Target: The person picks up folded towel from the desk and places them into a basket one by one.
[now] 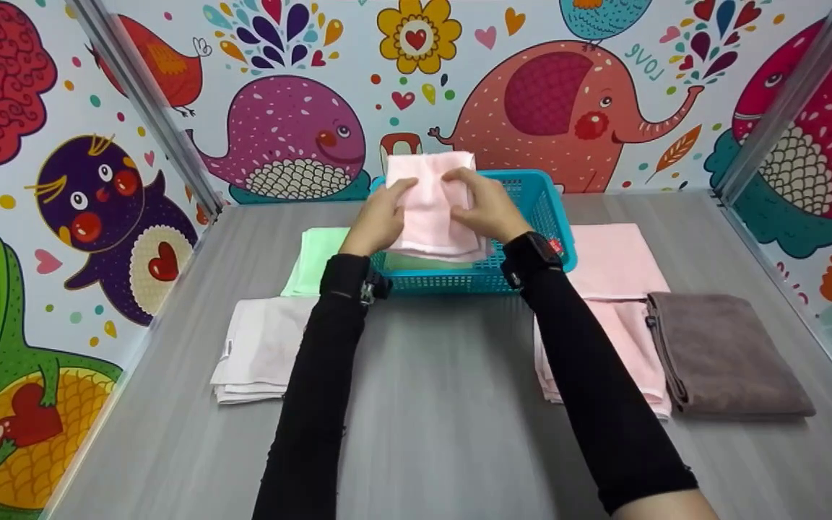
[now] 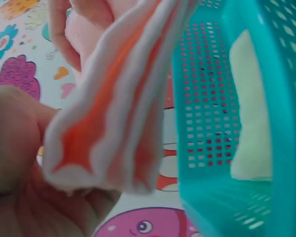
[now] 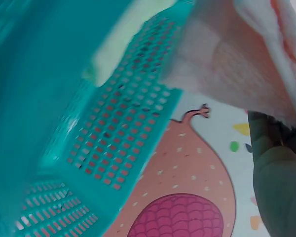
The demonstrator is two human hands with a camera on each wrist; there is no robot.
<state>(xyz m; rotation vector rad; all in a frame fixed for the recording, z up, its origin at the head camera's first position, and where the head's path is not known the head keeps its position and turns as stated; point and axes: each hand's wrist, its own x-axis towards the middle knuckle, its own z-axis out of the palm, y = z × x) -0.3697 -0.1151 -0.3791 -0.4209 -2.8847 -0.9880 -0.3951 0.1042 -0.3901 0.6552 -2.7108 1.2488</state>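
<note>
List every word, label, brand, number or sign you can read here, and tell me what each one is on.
"LOVE", apparently mirrored: small lettering on the back wall, above the elephant's trunk.
Red label at the right end of the basket: too small to read.
White tag on the white cloth: no legible text.
No numbers or brands are readable.

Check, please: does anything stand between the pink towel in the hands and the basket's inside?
Nothing visible stands between the pink towel and the open top of the teal basket; a pale green cloth lies inside it.
</note>
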